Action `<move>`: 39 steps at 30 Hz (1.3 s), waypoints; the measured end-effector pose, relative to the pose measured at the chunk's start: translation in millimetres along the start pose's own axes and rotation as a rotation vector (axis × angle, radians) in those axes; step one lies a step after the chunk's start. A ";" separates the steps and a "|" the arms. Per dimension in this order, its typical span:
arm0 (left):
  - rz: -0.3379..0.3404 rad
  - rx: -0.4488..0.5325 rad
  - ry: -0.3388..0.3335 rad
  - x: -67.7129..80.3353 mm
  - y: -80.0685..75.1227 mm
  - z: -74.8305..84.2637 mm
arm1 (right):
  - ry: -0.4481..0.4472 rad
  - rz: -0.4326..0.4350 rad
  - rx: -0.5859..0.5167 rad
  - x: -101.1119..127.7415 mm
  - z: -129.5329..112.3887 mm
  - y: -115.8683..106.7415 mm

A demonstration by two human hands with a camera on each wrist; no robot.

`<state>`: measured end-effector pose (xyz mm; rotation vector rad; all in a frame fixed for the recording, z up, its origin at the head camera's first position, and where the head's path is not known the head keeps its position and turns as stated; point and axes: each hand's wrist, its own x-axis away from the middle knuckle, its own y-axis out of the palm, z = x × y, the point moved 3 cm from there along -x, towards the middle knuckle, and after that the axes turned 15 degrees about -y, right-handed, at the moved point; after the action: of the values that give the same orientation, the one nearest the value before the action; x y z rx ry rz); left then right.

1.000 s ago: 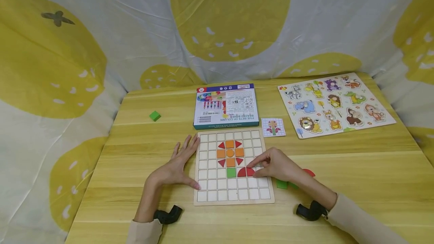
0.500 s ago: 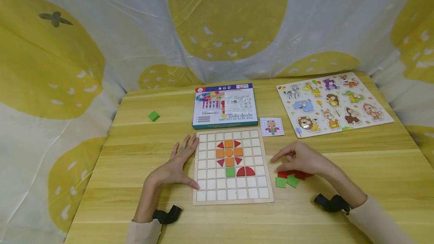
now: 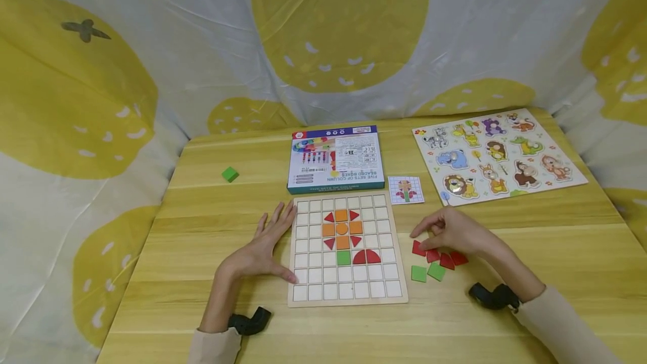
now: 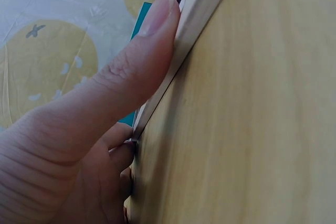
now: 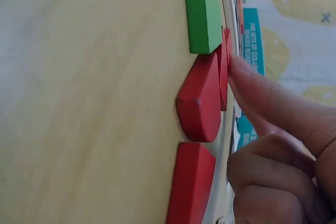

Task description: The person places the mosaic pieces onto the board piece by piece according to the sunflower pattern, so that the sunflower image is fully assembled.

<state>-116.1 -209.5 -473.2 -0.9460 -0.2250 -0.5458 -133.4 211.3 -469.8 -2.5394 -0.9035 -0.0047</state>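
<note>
In the head view my left hand [image 3: 259, 253] rests at the left edge of a wooden grid board [image 3: 308, 277], fingers spread and thumb on its rim. Orange squares, an orange circle [image 3: 342, 228], red triangles, a green square [image 3: 343, 257] and two red quarter-circles [image 3: 373, 255] lie in its cells. My right hand [image 3: 457, 232] is over the loose red pieces right of the board, thumb and index finger bent at the leftmost red piece [image 3: 418, 248]. In the right wrist view my thumb [image 5: 262, 87] touches a red piece [image 5: 224, 74]; the index fingertip is hidden, so a pinch is unclear.
Two loose green squares [image 3: 418, 273] lie below the red pieces. A pattern card [image 3: 406, 190] and a cardboard box [image 3: 336, 159] sit behind the board. An animal puzzle [image 3: 497, 156] lies at the back right, a green block [image 3: 229, 174] at the left.
The right hand has left the red quarter-circles on the board and moved right to the loose pieces. The leftmost red piece has shifted away from the green squares. The left hand stays put.
</note>
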 end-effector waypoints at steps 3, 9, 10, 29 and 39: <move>-0.001 -0.003 -0.001 -0.3 0.5 -0.1 | -0.006 0.008 -0.017 -1.4 0.3 -3.1; 0.003 -0.004 -0.001 -0.7 1.0 -0.5 | -0.034 -0.055 -0.008 -3.3 1.2 -3.8; 0.003 -0.003 -0.002 -0.6 1.1 -0.6 | -0.039 -0.056 0.007 -3.8 1.3 -3.6; 0.000 0.003 -0.001 -0.3 0.7 -0.6 | -0.049 -0.029 0.056 -9.3 -2.2 -1.0; 0.009 -0.018 0.017 -0.6 0.2 -2.3 | -0.018 -0.007 0.091 -9.4 -6.1 -0.2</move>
<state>-116.6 -211.1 -475.0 -0.9591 -0.2007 -0.5484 -140.1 203.4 -465.6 -2.4557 -0.8995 0.0561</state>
